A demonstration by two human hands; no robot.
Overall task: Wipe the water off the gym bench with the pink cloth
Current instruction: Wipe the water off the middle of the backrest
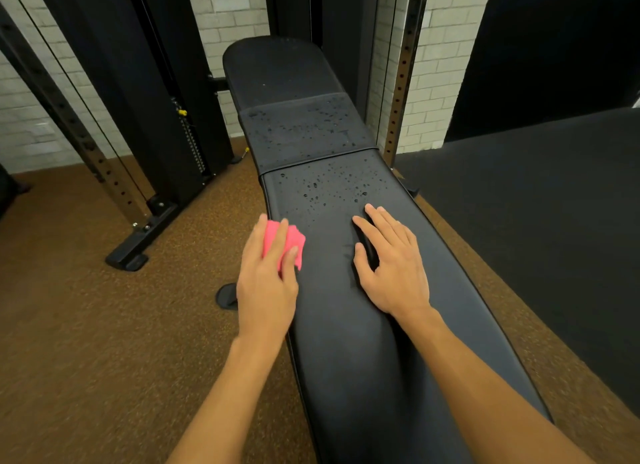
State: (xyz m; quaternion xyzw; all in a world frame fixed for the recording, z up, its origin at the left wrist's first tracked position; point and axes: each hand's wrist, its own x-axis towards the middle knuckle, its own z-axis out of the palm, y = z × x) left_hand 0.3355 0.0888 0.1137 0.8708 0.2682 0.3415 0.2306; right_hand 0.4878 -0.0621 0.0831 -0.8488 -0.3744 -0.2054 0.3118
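Long black padded gym bench (363, 325), seen lengthwise. Bunched pink cloth (294, 238) lay at the bench's left edge, below the beaded water droplets (329, 186). Left hand (266, 276) pressed down on the cloth, fingers nearly straight and not clenched. Right hand (391, 263) rested flat on the pad, fingers spread, holding nothing.
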